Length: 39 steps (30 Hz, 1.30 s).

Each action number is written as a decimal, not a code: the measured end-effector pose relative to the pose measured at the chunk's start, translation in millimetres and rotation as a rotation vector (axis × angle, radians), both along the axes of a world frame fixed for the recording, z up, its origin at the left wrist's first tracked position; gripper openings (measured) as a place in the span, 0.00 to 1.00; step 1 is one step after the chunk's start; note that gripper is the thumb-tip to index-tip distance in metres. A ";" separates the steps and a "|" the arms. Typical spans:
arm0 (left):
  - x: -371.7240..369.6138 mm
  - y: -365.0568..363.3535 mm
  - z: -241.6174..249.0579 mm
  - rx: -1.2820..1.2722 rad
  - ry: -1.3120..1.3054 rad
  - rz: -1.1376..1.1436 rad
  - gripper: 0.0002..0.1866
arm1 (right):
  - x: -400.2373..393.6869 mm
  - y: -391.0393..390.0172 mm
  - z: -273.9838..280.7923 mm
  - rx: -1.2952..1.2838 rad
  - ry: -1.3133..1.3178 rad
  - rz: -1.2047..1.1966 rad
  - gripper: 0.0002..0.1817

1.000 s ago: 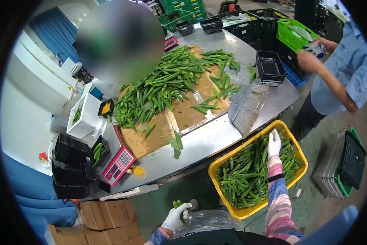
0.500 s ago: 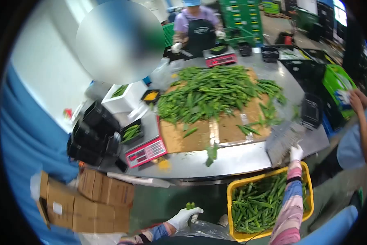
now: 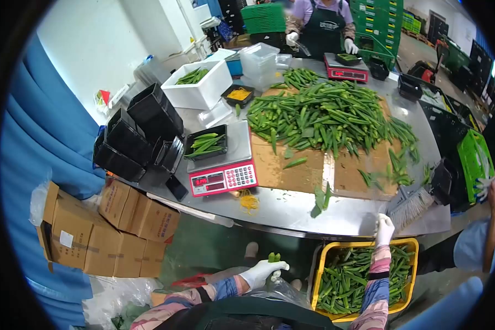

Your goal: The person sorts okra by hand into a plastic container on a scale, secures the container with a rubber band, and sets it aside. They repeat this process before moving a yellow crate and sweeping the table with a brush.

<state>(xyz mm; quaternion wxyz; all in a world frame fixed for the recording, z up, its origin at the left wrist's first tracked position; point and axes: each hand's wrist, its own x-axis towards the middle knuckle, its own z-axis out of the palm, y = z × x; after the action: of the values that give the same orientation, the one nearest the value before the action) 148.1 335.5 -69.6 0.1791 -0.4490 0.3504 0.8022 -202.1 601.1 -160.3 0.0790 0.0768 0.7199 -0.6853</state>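
Note:
My left hand [image 3: 264, 273], in a white glove, is closed around a few okra pods [image 3: 274, 257] whose ends stick up past the fingers. A clear plastic bag [image 3: 288, 292] hangs just below it. My right hand [image 3: 385, 228], also gloved, is raised at the table's front edge above a yellow crate [image 3: 320, 275] full of okra. Its fingers are curled together; what they hold, if anything, is hidden. Right of that hand lies a brush [image 3: 412, 212] with pale bristles, apart from the fingers. A large okra pile [image 3: 335, 115] covers cardboard [image 3: 291, 179] on the metal table.
A red scale [image 3: 223, 179] carries a black tray [image 3: 206, 143] of okra. Stacked black trays [image 3: 154, 110] and a white foam box [image 3: 198, 85] stand left. Cartons [image 3: 101, 242] sit on the floor. A co-worker [image 3: 327, 25] stands opposite; another person's arm [image 3: 492, 214] is at right.
The view has shifted, and the scene sits lower and farther right. My right hand has moved left, away from the brush. My left hand still grips the okra.

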 end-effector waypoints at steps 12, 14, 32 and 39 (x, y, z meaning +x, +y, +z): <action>-9.3 -218.4 -12.7 0.024 0.160 0.017 0.08 | -12.4 -333.2 109.1 0.186 0.264 0.326 0.12; -4.4 -255.8 -4.3 0.027 0.120 0.099 0.07 | -12.9 -412.0 139.2 0.177 0.242 0.379 0.14; -38.5 -309.8 11.5 0.033 0.067 -0.181 0.06 | 81.5 -328.7 102.0 -0.024 0.186 -0.272 0.19; -75.9 -261.1 8.9 0.025 -0.002 -0.404 0.06 | 258.2 -81.6 -95.2 0.354 -0.235 -0.999 0.18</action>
<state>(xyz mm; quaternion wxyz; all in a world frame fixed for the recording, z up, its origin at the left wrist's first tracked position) 72.3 74.3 -60.7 0.3423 -0.3682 0.4234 0.7537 56.1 519.5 -255.5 -0.1908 0.4979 0.6863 -0.4946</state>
